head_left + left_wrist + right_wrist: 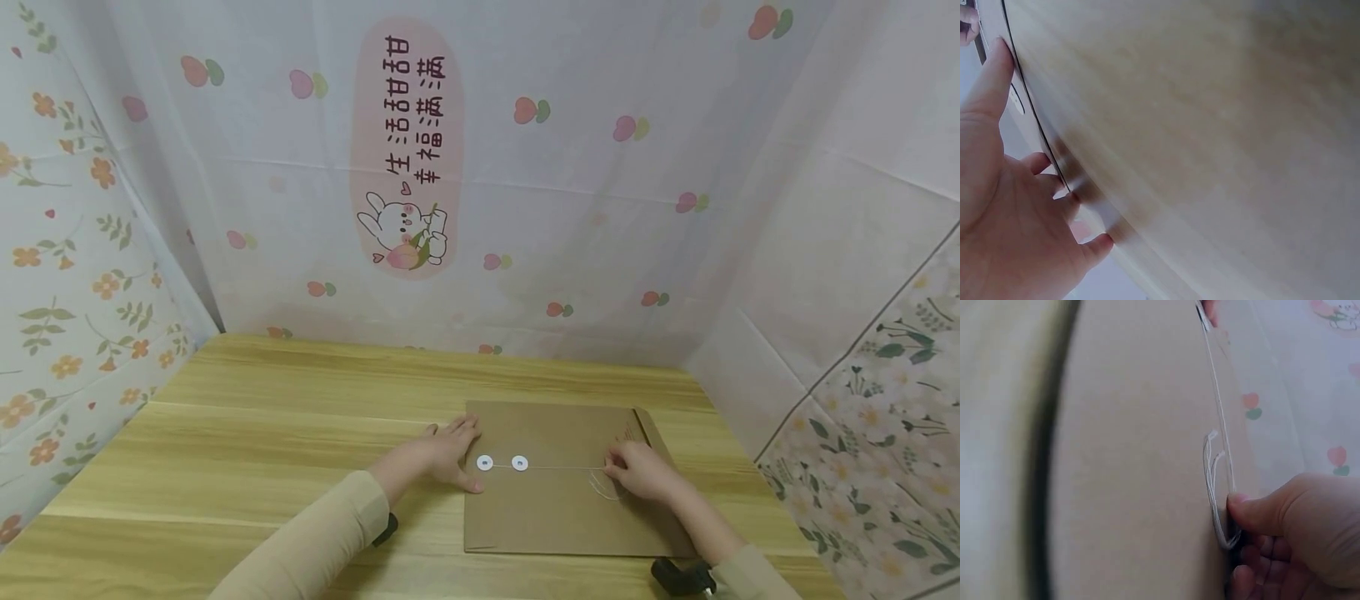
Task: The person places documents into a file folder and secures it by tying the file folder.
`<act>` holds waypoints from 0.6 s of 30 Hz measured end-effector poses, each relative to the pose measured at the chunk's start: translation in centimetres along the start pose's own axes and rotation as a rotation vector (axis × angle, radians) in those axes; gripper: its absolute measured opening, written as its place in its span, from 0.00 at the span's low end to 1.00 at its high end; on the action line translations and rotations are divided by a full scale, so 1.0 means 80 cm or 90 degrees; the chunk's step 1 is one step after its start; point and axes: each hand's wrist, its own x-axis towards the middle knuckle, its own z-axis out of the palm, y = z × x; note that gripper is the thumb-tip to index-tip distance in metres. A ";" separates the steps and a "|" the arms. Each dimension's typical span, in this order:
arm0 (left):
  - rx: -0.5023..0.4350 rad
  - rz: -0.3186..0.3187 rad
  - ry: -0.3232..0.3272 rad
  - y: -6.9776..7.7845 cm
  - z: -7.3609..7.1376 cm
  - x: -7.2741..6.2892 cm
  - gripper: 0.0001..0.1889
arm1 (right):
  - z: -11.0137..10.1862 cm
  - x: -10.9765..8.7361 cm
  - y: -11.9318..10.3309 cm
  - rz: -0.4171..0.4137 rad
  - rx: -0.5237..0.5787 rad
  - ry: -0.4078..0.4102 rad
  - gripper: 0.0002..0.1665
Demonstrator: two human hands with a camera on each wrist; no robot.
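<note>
A brown kraft-paper document envelope (555, 517) lies flat on the wooden table. Two white round buttons, one (484, 462) by its left edge and another (520, 462) just right of it, sit on its face. My left hand (452, 454) rests on the envelope's left edge, thumb and fingers spread. Between thumb and fingers, my right hand (641, 472) pinches a thin white string (1219, 406), drawn straight from the buttons across the envelope. The string's loose end hangs in a loop below the thumb in the right wrist view.
Wood-grain table (247, 433) extends left of the envelope. Behind it hangs a white curtain (600, 208) with fruit prints and a rabbit picture; floral cloths (67, 250) flank the sides. A black strap piece (682, 577) shows by the right wrist.
</note>
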 end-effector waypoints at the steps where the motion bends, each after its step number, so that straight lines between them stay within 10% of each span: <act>1: 0.000 0.001 0.000 0.000 0.000 0.000 0.52 | 0.001 0.004 0.002 0.003 0.000 0.004 0.13; 18: 0.004 -0.001 -0.001 -0.001 0.001 0.001 0.51 | 0.016 0.082 0.006 0.046 -0.028 0.059 0.12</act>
